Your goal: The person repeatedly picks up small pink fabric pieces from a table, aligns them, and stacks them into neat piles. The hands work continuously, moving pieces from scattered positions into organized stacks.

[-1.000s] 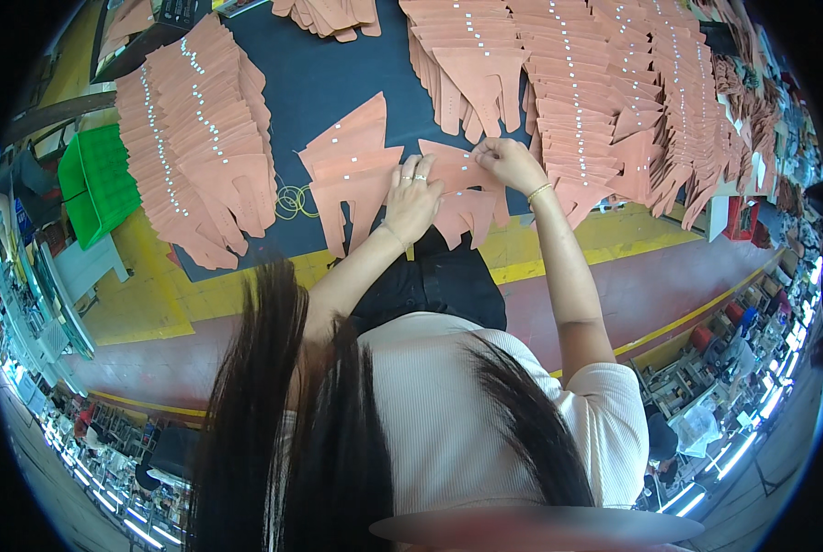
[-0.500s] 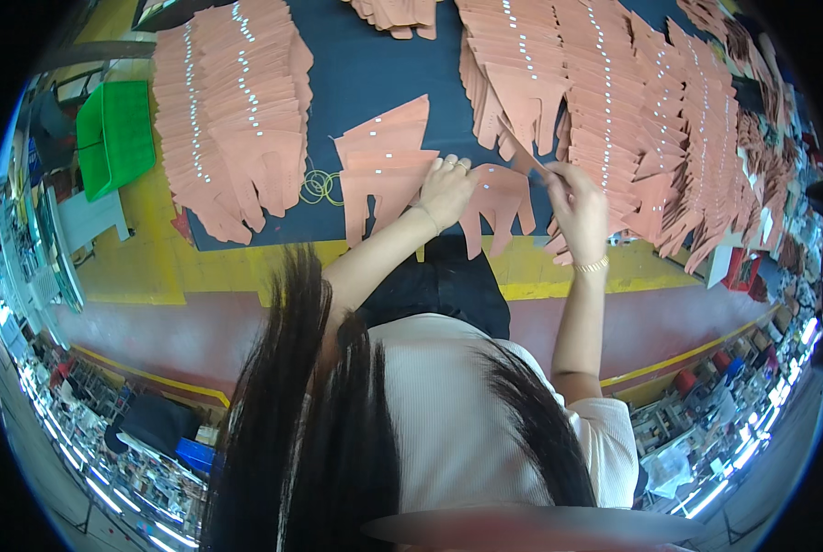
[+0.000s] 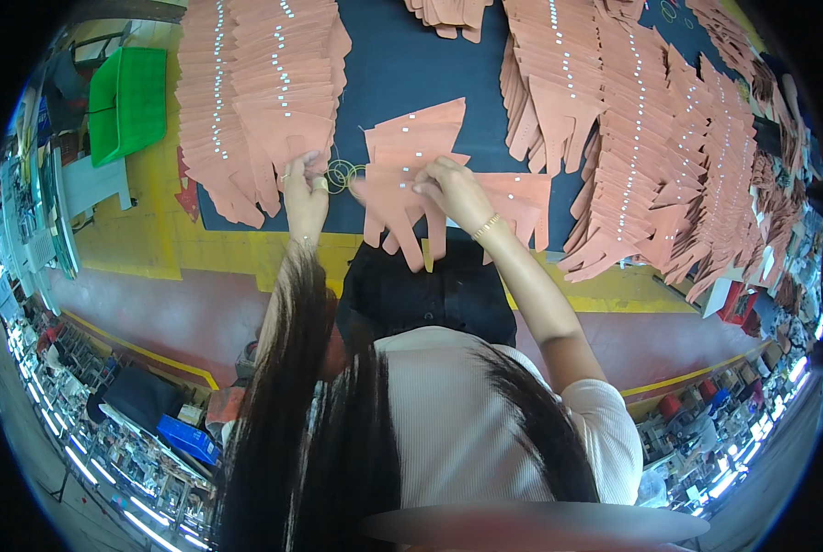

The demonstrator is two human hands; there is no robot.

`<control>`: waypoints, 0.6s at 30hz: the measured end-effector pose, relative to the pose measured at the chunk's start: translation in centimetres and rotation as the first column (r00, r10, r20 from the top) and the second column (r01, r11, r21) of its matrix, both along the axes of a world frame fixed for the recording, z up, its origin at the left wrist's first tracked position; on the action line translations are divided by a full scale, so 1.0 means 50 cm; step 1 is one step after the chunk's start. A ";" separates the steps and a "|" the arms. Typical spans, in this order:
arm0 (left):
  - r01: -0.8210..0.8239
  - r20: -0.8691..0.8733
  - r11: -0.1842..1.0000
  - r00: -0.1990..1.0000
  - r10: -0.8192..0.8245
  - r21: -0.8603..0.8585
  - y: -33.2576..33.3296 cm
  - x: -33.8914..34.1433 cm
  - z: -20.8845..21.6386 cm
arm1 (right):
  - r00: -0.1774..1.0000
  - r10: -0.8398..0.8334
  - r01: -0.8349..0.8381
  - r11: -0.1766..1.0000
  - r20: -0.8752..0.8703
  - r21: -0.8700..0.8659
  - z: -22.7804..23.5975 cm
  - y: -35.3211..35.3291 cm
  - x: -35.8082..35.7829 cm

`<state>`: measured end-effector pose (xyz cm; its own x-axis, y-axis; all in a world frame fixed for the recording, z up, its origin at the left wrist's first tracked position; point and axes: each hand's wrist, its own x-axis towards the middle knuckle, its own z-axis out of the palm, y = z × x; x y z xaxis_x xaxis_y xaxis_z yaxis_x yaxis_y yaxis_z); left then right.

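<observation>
Flat salmon cut pieces with prong-like lower ends and small white stickers lie overlapped in a small pile [image 3: 416,138] at the table's near edge. My right hand [image 3: 457,191] is over this pile, its thumb and fingers pinching the top cut piece [image 3: 395,198]. Another loose cut piece [image 3: 526,193] lies right of that hand, partly under its wrist. My left hand [image 3: 305,198] is at the near end of the left row of overlapped cut pieces [image 3: 283,83], fingers curled on the edge of one piece. Thin yellow-green rubber bands [image 3: 342,175] lie beside its thumb.
More rows of overlapped salmon pieces [image 3: 632,138] cover the right of the dark blue table [image 3: 384,69], and a bunch [image 3: 448,14] lies at the far middle. A green bin [image 3: 128,106] stands left of the table. A red box [image 3: 738,302] is at the right.
My left hand has left the pile and moved left to the left row. My right hand has come left from the right row onto the pile, where a piece now lies on top.
</observation>
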<state>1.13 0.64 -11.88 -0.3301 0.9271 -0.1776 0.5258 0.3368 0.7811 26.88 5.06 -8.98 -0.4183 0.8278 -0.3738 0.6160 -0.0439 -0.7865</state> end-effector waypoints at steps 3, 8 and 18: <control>0.054 0.097 0.998 0.994 -0.049 -0.045 -0.015 0.002 -0.012 | 0.988 -0.005 -0.038 0.962 0.157 0.271 -0.080 -0.005 -0.016; 0.157 0.103 0.986 0.983 -0.151 -0.052 -0.026 0.055 -0.020 | 0.967 -0.102 0.015 0.936 0.232 0.351 -0.103 -0.015 -0.008; 0.415 -0.123 0.910 0.903 -0.412 -0.006 0.042 0.098 -0.028 | 0.952 -0.118 -0.006 0.914 0.281 0.406 -0.081 -0.011 -0.007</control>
<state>6.03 2.75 -13.30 0.0660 0.9877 -0.1414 0.7035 0.0544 0.7086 26.51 4.49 -13.01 -0.2899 0.9512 -0.1062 0.8265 0.1929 -0.5289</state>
